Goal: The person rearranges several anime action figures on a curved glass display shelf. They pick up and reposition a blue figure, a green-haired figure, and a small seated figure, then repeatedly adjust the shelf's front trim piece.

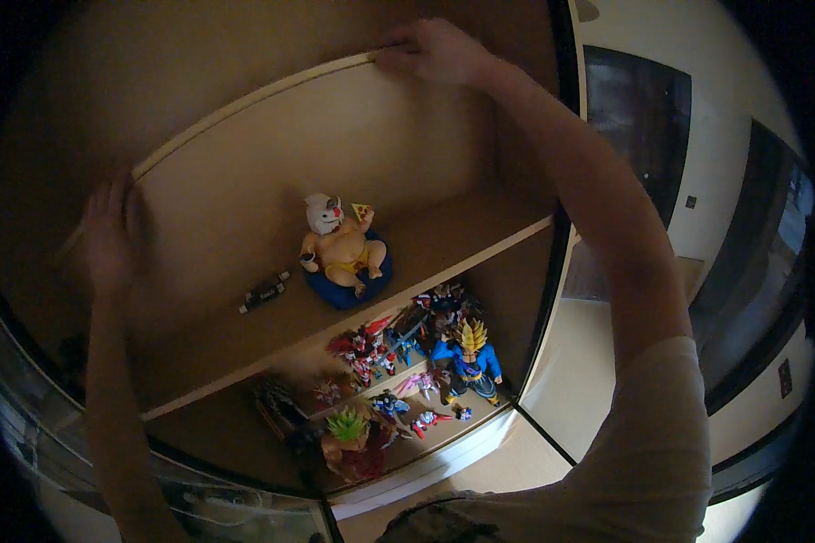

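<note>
A wooden shelf board (265,95) spans the upper part of the cabinet, its front edge curving across the view. My right hand (431,51) grips its edge at the upper right, the fingers bent around it. At the board's left end, my left hand (111,227) has its fingers raised against the edge; its thumb side is dim. Below, between my arms, a seated figurine (343,248) with a white head holds a pizza slice on a blue cushion (343,288). A small dark object with pale ends (265,292) lies to its left on the same shelf.
The lower shelf holds several action figures, among them a yellow-haired figure in a blue jacket (472,363) and a green-haired one (346,427). The middle shelf's front edge (407,295) runs diagonally. A dark-framed glass door (244,506) is at lower left; a dark door (638,136) stands right.
</note>
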